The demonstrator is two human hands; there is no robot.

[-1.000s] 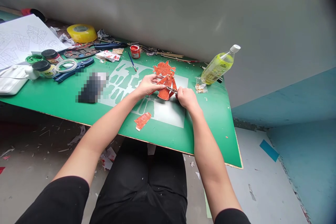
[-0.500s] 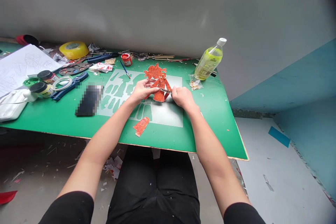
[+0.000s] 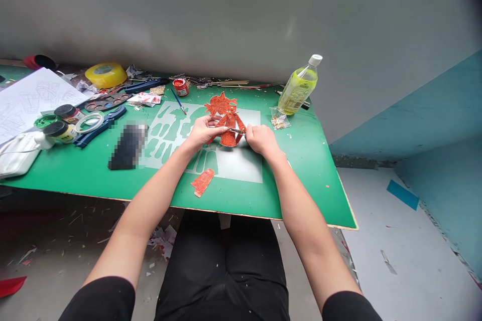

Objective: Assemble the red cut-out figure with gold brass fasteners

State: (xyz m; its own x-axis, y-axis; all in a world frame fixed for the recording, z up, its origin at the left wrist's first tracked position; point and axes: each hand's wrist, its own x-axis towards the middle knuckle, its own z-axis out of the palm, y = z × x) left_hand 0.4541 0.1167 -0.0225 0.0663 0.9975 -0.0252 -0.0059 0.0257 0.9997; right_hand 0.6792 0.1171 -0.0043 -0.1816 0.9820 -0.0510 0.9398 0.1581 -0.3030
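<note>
The fingers of the left hand point(image 3: 202, 133) are closed to a pinch, thumb on the near side, on the left edge of an orange-red, flat, patterned cut-out figure point(image 3: 228, 136) with a wide, jagged-edged top and 2 slanting side pieces. The fingers of the right hand point(image 3: 260, 138) are curled into a loose fist around the end of a small, slim, silvery metal tool point(image 3: 237, 131), which lies across the figure's lower part and points toward the left thumb — whether its tip touches that thumb I cannot tell.

The figure sits between the 2 hands, above a pale, translucent sheet with many cut-out shapes point(image 3: 244, 166); whether its lower edge rests on the sheet is unclear. Nearer the body than the fingers, 1 loose orange-red, tapered flat piece point(image 3: 203, 182) lies on the green tabletop point(image 3: 311, 175).

Beyond the left fingers are a thin blue-handled paintbrush point(image 3: 178, 101) and a small open jar of red paint point(image 3: 181, 88). Well to the left of those fingers lies a dark, flat, rectangular object point(image 3: 127, 149), partly pixelated. Beyond the right fingers and to their right — a clear plastic bottle of yellow-green liquid point(image 3: 298, 91), with a small clear bag of gold-coloured bits point(image 3: 279, 120) just beside it.
</note>
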